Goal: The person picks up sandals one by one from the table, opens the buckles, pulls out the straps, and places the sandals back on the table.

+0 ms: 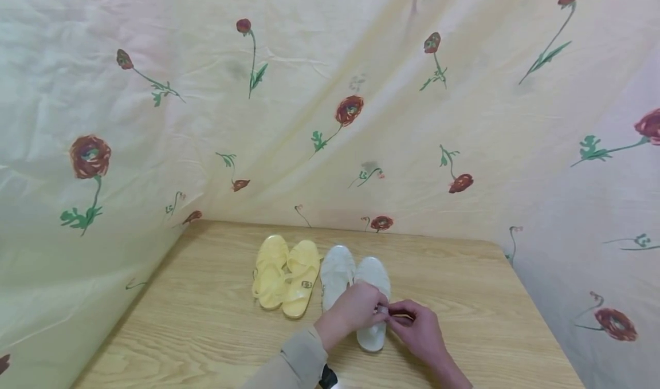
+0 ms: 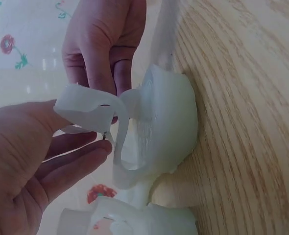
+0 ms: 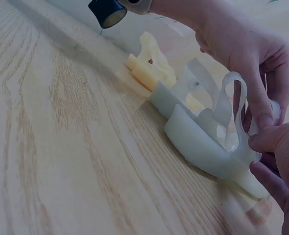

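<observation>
A translucent white jelly sandal (image 1: pixel 371 340) lies sole down on the wooden table, the right one of a white pair. My left hand (image 1: pixel 354 306) reaches over it and pinches its ankle strap (image 2: pixel 81 105), which stands up in a loop. From the right side, my right hand (image 1: pixel 421 330) pinches the same strap near its end, thumb and fingertips close to the left ones. The fingers partly hide the fastening. Beside it on the left is the other white sandal (image 1: pixel 337 263), partly covered by my left hand and forearm.
Left of the white pair sit two yellow sandals (image 1: pixel 302 257) side by side. The wooden table (image 1: pixel 206 320) ends at the back against a flower-printed cloth (image 1: pixel 289 120), which also hangs at both sides. A dark object (image 1: pixel 327 376) shows by my left wrist.
</observation>
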`<state>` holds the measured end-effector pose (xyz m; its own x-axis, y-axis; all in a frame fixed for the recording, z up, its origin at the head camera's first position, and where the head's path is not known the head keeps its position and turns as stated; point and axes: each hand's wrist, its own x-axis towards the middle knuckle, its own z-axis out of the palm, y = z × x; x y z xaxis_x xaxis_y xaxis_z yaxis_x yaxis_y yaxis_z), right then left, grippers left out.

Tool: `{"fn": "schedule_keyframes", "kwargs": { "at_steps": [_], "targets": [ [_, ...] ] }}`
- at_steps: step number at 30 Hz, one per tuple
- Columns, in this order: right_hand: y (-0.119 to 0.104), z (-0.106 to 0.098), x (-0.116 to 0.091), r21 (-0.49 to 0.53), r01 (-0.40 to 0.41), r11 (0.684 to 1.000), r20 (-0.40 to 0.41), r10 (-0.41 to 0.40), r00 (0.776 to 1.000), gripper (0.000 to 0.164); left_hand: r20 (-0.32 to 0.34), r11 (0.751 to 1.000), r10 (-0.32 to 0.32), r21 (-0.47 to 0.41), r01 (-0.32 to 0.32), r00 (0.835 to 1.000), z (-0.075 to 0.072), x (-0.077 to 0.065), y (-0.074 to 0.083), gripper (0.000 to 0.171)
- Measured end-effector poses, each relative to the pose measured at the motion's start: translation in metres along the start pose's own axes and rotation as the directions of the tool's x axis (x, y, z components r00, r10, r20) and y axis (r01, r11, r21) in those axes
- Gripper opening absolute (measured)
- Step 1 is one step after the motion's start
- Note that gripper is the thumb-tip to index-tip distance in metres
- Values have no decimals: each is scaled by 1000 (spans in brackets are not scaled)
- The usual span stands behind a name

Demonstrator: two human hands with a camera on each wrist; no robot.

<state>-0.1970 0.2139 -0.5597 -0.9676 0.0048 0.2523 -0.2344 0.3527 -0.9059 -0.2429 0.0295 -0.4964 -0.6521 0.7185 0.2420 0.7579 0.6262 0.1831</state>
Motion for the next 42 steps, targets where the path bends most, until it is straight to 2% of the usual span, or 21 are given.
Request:
{"fn": "schedule_keyframes", "kwargs": {
  "at_steps": [2, 4, 7, 11, 13, 16, 19, 21, 23, 25, 27, 29, 33, 36, 40, 42],
  "targets": [
    [0, -1, 0, -2, 2, 1000, 6, -2, 1000, 26, 4, 999, 5, 50, -5, 1000, -1, 0, 2, 11],
    [-1, -1, 0, -4, 2, 1000, 9, -2, 1000, 24, 4, 1000, -19, 17, 19, 1000, -2, -1, 2, 9],
    [-2, -2, 0, -6, -15, 1000, 9, 15, 1000, 22, 8, 989, -76, -128, 77, 997, 2, -3, 0, 8],
    [-2, -2, -1, -14, -41, 999, 6, 41, 999, 20, 18, 932, -150, -332, 147, 989, 9, -5, -7, 10],
    [-2, -2, -1, -15, -39, 999, 9, 39, 999, 20, 9, 915, -171, -370, 162, 985, 12, -7, -9, 10],
    [-3, -2, -2, -13, -17, 1000, 9, 17, 1000, 19, -5, 912, -183, -375, 167, 983, 12, -8, -10, 11],
    [-3, 0, -2, -18, -2, 1000, 0, 2, 1000, 18, 8, 908, -188, -379, 177, 982, 9, -9, -9, 9],
    [-5, 2, -1, -26, -14, 1000, -9, 14, 1000, 18, 15, 921, -181, -349, 175, 983, 5, -7, -7, 9],
    [-7, 4, 1, -44, -45, 998, -20, 44, 999, 19, 7, 953, -151, -264, 147, 989, 2, -5, -4, 9],
    [-9, 5, 1, -62, -81, 995, -29, 80, 996, 21, -14, 984, -111, -142, 108, 994, 1, -2, -1, 6],
    [-12, 6, 1, -81, -103, 991, -42, 100, 994, 21, -31, 996, -76, -50, 74, 997, 0, -1, 2, 4],
    [-14, 6, 1, -93, -107, 990, -48, 103, 994, 20, -35, 998, -57, -1, 57, 998, -1, 0, 3, 5],
    [-16, 6, 0, -99, -97, 990, -48, 93, 995, 18, -14, 997, -71, -12, 71, 997, -1, 0, 2, 5],
    [-16, 5, 0, -97, -113, 989, -39, 110, 993, 17, 19, 990, -94, -107, 96, 995, -1, -2, -1, 5],
    [-17, 4, 0, -83, -139, 987, -34, 136, 990, 15, 54, 948, -137, -281, 147, 989, 0, -4, -5, 4],
    [-17, 4, 0, -72, -133, 988, -32, 131, 991, 15, 53, 929, -152, -332, 161, 987, 0, -6, -8, 5]
  ]
}}
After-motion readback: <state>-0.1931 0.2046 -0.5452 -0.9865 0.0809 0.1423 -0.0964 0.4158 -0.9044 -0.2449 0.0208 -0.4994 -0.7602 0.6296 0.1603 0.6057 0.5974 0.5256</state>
